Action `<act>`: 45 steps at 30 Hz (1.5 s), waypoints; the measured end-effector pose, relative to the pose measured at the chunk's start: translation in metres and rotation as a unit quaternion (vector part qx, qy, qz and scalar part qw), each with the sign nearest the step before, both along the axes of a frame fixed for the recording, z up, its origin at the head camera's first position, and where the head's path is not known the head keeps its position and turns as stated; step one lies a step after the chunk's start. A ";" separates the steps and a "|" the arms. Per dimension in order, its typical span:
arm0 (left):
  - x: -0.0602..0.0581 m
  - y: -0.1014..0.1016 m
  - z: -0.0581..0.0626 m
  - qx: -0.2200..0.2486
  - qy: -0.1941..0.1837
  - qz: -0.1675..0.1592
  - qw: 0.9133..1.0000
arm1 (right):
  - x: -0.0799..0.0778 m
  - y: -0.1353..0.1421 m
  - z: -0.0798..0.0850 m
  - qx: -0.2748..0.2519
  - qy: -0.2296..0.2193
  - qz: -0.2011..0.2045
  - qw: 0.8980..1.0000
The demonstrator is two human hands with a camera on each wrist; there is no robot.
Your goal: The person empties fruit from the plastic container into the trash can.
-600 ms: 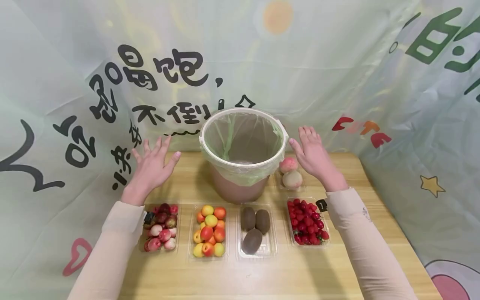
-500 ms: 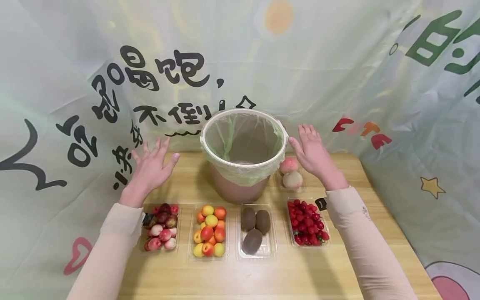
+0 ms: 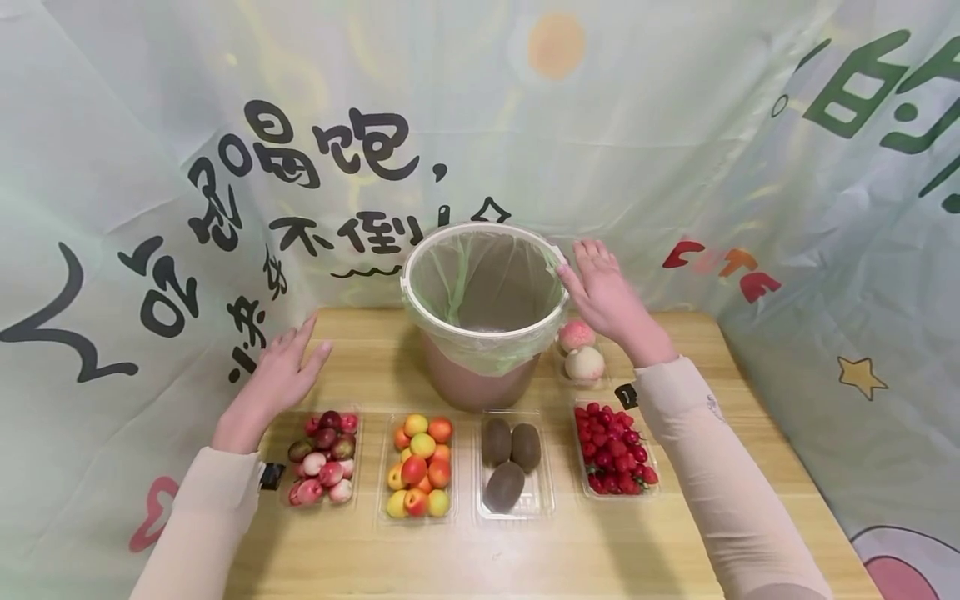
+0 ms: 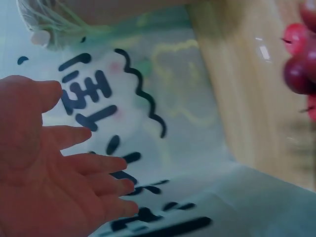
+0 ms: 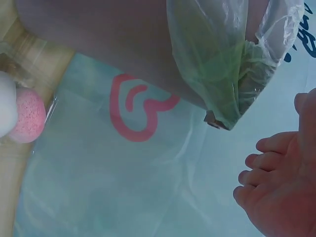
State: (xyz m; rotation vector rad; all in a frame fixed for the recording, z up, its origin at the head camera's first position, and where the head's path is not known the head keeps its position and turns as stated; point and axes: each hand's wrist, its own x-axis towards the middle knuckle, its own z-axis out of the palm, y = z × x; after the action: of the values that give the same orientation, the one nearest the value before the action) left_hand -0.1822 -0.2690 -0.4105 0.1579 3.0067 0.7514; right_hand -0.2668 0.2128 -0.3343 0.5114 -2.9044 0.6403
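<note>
We are seeing a bare left hand (image 3: 279, 371) hanging with straight fingers and thumb apart, gripping nothing, near dark-red and pink round fruits (image 3: 326, 439). A bare right hand (image 3: 609, 300), fingers straight and gripping nothing, is overlapping the white rim (image 3: 483, 334) of a round brownish-pink bucket (image 3: 478, 387) lined with a translucent green bag (image 3: 498, 357); we are not making out whether its thumb is touching.

The bucket is standing upright toward the back of a pale wooden desk (image 3: 495, 558). Between it and the left hand, wood is showing up to the back edge; on its right, pinkish-white peaches (image 3: 584, 363) are sitting close by. In front, yellow-and-orange round fruits (image 3: 413, 469), three brown oval kiwis (image 3: 506, 487) and small glossy red fruits (image 3: 617, 446) are resting in clear plastic trays (image 3: 534, 504), narrow strips of wood separating them and a wider strip running nearer us.

On the pale-green cloth backdrop (image 3: 660, 167), we are reading black characters (image 3: 366, 143) "喝饱" and "不倒", a green "的" (image 3: 858, 83) and coloured letters (image 3: 738, 260) seemingly spelling "CUTE".
</note>
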 end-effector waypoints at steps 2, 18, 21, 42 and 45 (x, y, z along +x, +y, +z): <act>0.006 -0.006 -0.008 0.003 -0.007 0.001 1.000 | -0.003 -0.003 -0.001 0.000 0.002 0.004 1.000; 0.047 -0.052 -0.072 -0.002 -0.039 0.042 0.998 | -0.020 -0.022 -0.009 0.028 -0.016 0.019 0.999; 0.050 -0.058 -0.081 -0.007 -0.035 0.037 0.999 | -0.021 -0.022 -0.010 0.029 -0.021 0.020 0.999; 0.069 -0.060 -0.123 0.022 -0.072 0.061 0.995 | -0.020 -0.027 -0.022 0.013 -0.005 0.012 1.000; 0.068 -0.058 -0.124 0.026 -0.069 0.059 0.996 | -0.020 -0.027 -0.022 0.013 -0.004 0.010 1.000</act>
State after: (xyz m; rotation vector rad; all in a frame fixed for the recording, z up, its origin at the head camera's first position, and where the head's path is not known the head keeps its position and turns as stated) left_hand -0.1141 -0.3273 -0.5342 -0.0682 2.8880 0.8149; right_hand -0.2872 0.1862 -0.3559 0.5427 -2.9236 0.6087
